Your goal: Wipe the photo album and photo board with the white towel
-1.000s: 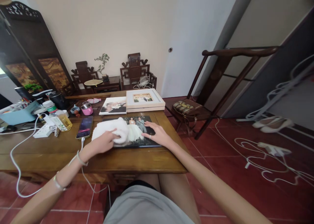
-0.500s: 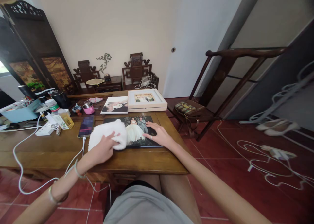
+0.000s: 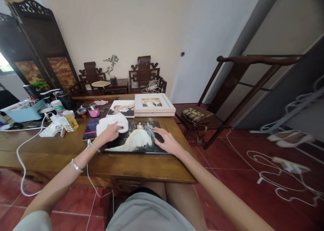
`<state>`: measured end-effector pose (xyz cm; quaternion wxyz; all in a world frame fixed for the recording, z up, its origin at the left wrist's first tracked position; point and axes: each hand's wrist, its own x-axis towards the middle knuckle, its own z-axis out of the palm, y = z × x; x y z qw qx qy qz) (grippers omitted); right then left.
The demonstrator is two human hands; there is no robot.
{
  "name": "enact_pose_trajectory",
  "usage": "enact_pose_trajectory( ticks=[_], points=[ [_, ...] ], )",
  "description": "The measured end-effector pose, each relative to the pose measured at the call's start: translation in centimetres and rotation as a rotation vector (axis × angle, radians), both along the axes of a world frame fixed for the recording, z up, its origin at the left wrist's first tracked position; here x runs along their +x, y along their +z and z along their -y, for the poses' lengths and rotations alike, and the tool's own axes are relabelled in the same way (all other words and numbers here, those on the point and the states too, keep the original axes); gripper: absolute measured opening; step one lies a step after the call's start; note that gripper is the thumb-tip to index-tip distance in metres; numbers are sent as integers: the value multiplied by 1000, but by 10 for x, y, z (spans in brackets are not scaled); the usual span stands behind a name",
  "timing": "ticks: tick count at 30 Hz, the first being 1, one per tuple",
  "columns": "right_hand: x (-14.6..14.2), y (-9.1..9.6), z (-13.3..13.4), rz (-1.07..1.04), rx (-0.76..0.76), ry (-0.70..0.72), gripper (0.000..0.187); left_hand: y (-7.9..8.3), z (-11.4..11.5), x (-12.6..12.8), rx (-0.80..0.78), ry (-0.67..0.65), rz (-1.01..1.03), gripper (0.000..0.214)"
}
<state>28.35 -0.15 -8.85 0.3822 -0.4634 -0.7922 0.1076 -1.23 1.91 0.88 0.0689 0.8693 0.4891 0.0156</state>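
A wedding photo panel (image 3: 139, 140) lies flat on the wooden table in front of me, showing a couple against dark foliage. My left hand (image 3: 109, 134) presses a folded white towel (image 3: 111, 122) onto its far left part, fingers closed on the fluffy cloth. The towel hides that corner of the picture. My right hand (image 3: 167, 141) rests at the panel's right side with its fingers spread, holding nothing and touching the surface.
Behind the panel lie a white-framed picture (image 3: 164, 99) and a white photo album (image 3: 129, 104). To the left are a phone (image 3: 89, 130), pink mug (image 3: 94, 111), bottle (image 3: 66, 119), power strip (image 3: 49, 130) and blue box (image 3: 25, 113). A chair (image 3: 215, 118) stands right.
My left hand has pushed the white towel away from me toward the panel's far edge, uncovering the near left part of the picture. My right hand stays at the panel's right side.
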Motion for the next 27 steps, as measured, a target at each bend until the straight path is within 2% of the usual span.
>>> enact_pose_trajectory(
  ticks=[3,5,9,12,22,24,27],
  points=[
    [0,1,0,-6,-9,0,39,-6,1,-1,8,6,-21,55],
    [0,1,0,-3,-4,6,39,-11,18,-2,4,-19,-41,56],
    [0,-1,-2,6,15,10,36,-14,67,-1,-43,-99,-64,59],
    [1,-3,-3,20,26,10,35,-11,86,1,-98,-130,-58,63],
    [4,-6,-4,-6,20,36,33,-14,76,1,-73,-151,-28,58],
    [3,-6,-4,0,24,29,33,-9,68,0,-75,-199,-7,56],
    [2,-7,-3,8,39,30,34,-4,43,-4,-44,-230,0,53]
  ],
)
